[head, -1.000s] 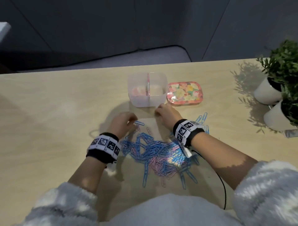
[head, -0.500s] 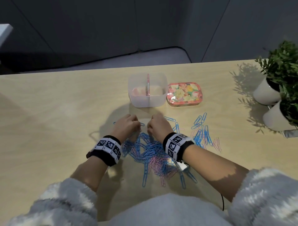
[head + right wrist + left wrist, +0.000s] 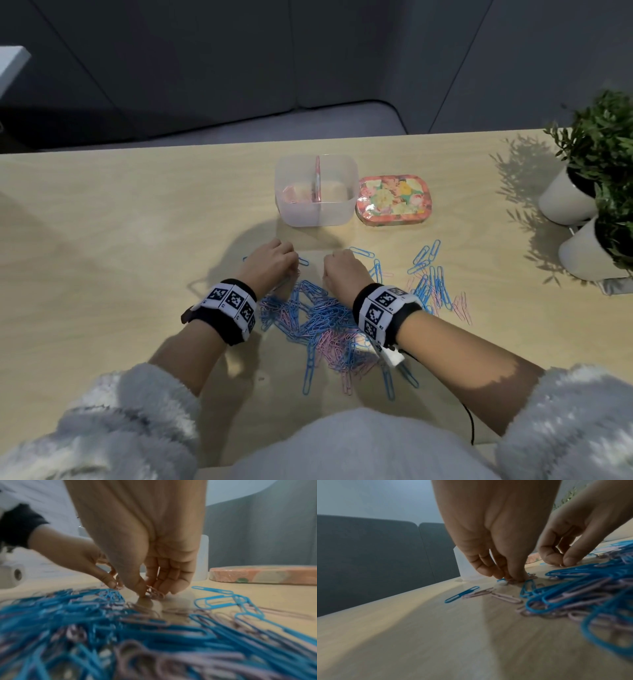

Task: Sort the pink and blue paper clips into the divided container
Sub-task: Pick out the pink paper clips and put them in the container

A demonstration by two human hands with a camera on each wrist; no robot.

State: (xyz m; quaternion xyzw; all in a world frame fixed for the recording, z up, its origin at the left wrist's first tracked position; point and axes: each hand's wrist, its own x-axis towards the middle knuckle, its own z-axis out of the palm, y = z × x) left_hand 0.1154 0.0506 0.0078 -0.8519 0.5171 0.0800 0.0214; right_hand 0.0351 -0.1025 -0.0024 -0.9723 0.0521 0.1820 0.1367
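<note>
A loose pile of pink and blue paper clips [image 3: 318,322] lies on the table in front of me, with a smaller scatter [image 3: 431,284] to its right. The translucent divided container [image 3: 339,212] stands behind the pile; pink clips show in its left compartment. Both hands are at the pile's far edge, fingers pointing down. My left hand [image 3: 274,262] pinches pink clips [image 3: 513,580] against the table. About a hand's width to the right, my right hand [image 3: 340,269] pinches a small bunch of pink clips [image 3: 154,593] between thumb and fingers.
A floral tin [image 3: 393,200] sits right of the container. Two white pots with green plants [image 3: 582,219] stand at the table's right edge. A single blue clip [image 3: 462,594] lies left of the pile. Bare wood spreads to the left.
My right hand has come back from beside the container, left and towards me, down to the pile's far edge. My left hand has stayed at almost the same spot.
</note>
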